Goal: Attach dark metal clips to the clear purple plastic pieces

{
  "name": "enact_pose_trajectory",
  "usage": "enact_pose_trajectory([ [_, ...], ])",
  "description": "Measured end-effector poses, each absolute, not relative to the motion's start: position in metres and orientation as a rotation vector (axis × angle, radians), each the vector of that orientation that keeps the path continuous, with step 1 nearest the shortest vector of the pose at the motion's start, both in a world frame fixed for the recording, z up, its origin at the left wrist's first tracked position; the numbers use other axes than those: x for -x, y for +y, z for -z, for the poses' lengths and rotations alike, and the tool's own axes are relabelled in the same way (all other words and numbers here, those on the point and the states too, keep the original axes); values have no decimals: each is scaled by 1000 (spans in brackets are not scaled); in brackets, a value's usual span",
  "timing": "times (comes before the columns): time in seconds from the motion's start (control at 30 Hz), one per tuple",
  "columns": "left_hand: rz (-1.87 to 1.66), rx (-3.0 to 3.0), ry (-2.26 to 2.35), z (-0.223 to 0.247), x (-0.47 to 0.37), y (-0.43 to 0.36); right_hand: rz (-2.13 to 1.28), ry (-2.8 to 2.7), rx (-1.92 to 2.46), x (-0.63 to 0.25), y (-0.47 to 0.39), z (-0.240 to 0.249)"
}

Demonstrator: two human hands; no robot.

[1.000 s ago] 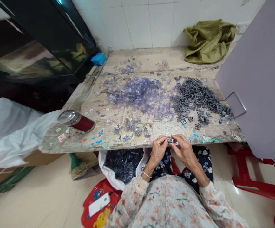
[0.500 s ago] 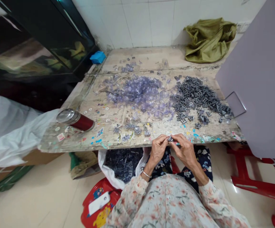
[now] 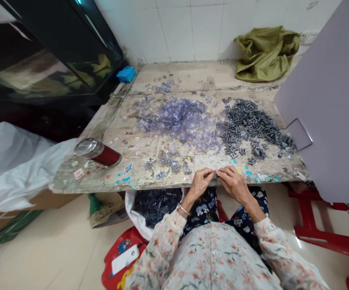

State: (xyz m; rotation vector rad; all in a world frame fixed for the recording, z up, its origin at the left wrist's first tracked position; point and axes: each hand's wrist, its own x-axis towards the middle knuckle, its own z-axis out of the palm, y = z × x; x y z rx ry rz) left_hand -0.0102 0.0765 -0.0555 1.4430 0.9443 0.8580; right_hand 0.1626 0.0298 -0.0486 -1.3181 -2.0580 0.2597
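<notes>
Close together at the table's front edge, my left hand (image 3: 201, 182) and my right hand (image 3: 232, 182) pinch one small dark grey plastic piece (image 3: 215, 176) between them. Fingers cover most of that piece. Beyond my right hand lies a heap of dark grey plastic pieces (image 3: 249, 121), with a few strays at its near side. A pile of clear, purple-tinted plastic pieces (image 3: 182, 117) spreads over the middle of the table. Left of my left hand sit several small clear-and-grey pieces (image 3: 175, 165).
The worn table (image 3: 102, 181) carries a red flask (image 3: 108, 156) lying at left and an olive cloth sack (image 3: 267, 52) at the back. Below the edge stands a white bag (image 3: 130, 209) of dark pieces. A red stool (image 3: 110, 257) holds a white phone-like device (image 3: 125, 259).
My fingers have closed further over the small grey piece, so less of it shows. My right hand has turned slightly and shifted a little left. The view has shifted slightly.
</notes>
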Motion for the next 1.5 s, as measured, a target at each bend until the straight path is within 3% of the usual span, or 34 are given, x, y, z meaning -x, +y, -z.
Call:
enact_pose_trajectory([
  [0.2, -1152, -1816, 1213, 81, -5, 65, -268, -1675, 1403, -152, 31, 79],
  [0.7, -1066, -2203, 1208, 96, -1, 55, -353, -1780, 1575, -142, 25, 77],
  [1.07, -1003, -2261, 1238, 115, -3, 51, -393, -1830, 1636, -140, 31, 73],
  [1.5, -1036, -1781, 1439, 77, 36, 79, -452, -1754, 1574, -147, 38, 65],
])
